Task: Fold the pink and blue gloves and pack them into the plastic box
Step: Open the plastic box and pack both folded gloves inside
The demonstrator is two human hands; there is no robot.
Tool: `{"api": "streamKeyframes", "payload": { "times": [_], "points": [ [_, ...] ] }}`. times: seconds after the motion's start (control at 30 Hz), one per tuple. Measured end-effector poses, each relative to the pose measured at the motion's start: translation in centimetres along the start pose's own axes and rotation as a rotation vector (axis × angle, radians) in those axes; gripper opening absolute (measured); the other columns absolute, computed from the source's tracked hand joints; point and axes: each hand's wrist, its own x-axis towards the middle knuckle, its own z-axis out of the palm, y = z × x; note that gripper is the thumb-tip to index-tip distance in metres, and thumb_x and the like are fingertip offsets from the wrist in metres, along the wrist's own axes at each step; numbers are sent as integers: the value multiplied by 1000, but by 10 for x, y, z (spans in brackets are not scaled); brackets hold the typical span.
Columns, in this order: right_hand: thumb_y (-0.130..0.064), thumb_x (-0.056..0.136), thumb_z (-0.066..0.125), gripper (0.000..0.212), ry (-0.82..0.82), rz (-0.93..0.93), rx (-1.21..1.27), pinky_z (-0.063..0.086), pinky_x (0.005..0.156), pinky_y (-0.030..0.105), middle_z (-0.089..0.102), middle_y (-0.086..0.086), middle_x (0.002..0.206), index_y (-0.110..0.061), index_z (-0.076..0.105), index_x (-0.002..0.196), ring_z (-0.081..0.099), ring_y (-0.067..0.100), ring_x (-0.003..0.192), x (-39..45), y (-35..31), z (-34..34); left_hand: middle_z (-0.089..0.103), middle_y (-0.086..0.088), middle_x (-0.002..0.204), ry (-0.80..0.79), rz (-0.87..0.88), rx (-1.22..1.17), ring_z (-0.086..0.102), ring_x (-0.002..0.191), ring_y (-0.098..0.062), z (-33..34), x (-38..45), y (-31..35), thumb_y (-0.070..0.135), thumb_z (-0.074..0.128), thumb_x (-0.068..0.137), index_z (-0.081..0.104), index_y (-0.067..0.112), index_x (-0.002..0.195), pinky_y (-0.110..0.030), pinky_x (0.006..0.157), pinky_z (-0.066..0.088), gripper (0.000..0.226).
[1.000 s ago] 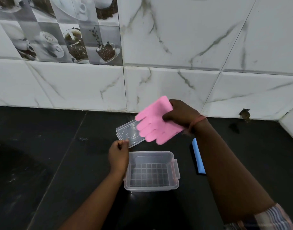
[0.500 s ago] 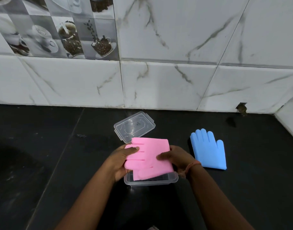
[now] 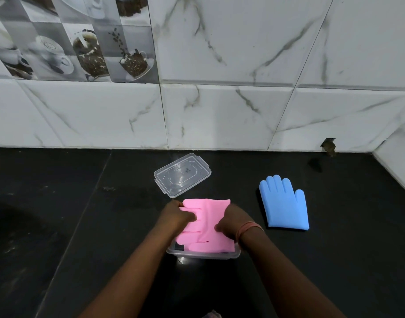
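Pink silicone fills my view at the centre: the pink glove (image 3: 205,222), doubled over on itself, sits across the top of the plastic box (image 3: 203,253), not yet down inside it. My left hand (image 3: 177,216) presses on its fingered side with the fingertips curled onto it, and my right hand (image 3: 231,222) pinches the folded edge on the other side, so both hands are clamped on the glove.

To do this step well, I judge I should keep the fold closed with the right hand while the left tucks the loose glove fingers under the box rim, then push flat and evenly so the springy material does not pop open again. It should lie low enough to leave room for a second layer.

Well to the right, the blue glove (image 3: 285,204) lies flat and unfolded on the black surface (image 3: 59,214). Just behind the box rests the clear lid (image 3: 182,174), off and apart from it.
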Motion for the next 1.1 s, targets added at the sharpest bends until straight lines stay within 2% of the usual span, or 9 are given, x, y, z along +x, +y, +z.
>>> {"api": "streamKeyframes", "payload": {
  "times": [0.17, 0.23, 0.4, 0.5, 0.6, 0.77, 0.83, 0.93, 1.1],
  "points": [
    [-13, 93, 62, 35, -4, -16, -13, 54, 87, 29, 63, 11, 120, -6, 56, 126, 63, 22, 104, -2, -2, 3, 73, -7, 103, 8, 63, 284, 70, 95, -24, -2, 1, 9, 28, 76, 78, 71, 16, 106, -33, 81, 55, 31],
    [-14, 92, 64, 34, -50, -26, -19, 53, 85, 28, 64, 11, 120, -7, 57, 125, 61, 21, 99, -3, -2, 0, 73, -8, 111, -26, 65, 370, 69, 98, -25, -1, 3, 11, 38, 73, 81, 70, 15, 112, -34, 85, 56, 39],
    [-17, 91, 70, 47, -221, 1, 150, 52, 101, 42, 62, 13, 129, -8, 54, 134, 60, 29, 117, -6, 2, -17, 68, -11, 128, -28, 68, 393, 66, 112, -28, 1, 8, 12, 54, 66, 89, 64, 10, 129, -33, 88, 52, 59],
    [-3, 90, 67, 45, -300, -13, 491, 52, 98, 55, 63, 13, 126, -14, 53, 132, 60, 34, 117, -9, 10, -22, 73, -9, 115, -97, 17, 240, 70, 102, -25, -7, 11, 13, 47, 76, 85, 69, 11, 121, -37, 88, 56, 51],
    [9, 89, 60, 41, -337, -95, 814, 49, 100, 60, 65, 20, 124, -12, 60, 124, 61, 41, 116, -11, 18, -20, 78, -17, 107, -213, -64, -44, 74, 102, -37, -23, 12, 16, 28, 85, 81, 73, 5, 115, -57, 97, 57, 43],
    [11, 86, 58, 43, -422, -209, 1176, 57, 90, 49, 68, 23, 120, -5, 61, 126, 66, 37, 103, -19, 16, -15, 71, -27, 123, -396, -107, -339, 65, 120, -47, -45, 9, 18, 24, 91, 75, 69, -2, 123, -67, 108, 44, 59],
    [7, 79, 64, 50, -459, -245, 1265, 58, 86, 49, 68, 22, 118, -4, 61, 128, 67, 37, 102, -24, 12, -14, 70, -26, 127, -442, -117, -432, 64, 121, -46, -55, 10, 12, 31, 95, 71, 72, 3, 122, -67, 113, 37, 63],
    [3, 75, 68, 55, -503, -242, 1372, 58, 86, 51, 69, 21, 120, -7, 60, 129, 67, 38, 103, -30, 10, -3, 73, -19, 122, -497, -184, -635, 72, 107, -36, -66, 12, -11, 35, 96, 67, 77, 11, 119, -58, 101, 53, 60],
    [7, 78, 65, 41, -448, -128, 1439, 58, 87, 53, 72, 22, 115, -9, 69, 116, 70, 38, 99, -30, 26, 35, 71, -26, 125, -550, -247, -697, 71, 108, -40, -60, 4, -24, 19, 97, 64, 71, 1, 126, -64, 95, 56, 70]
  ]
}}
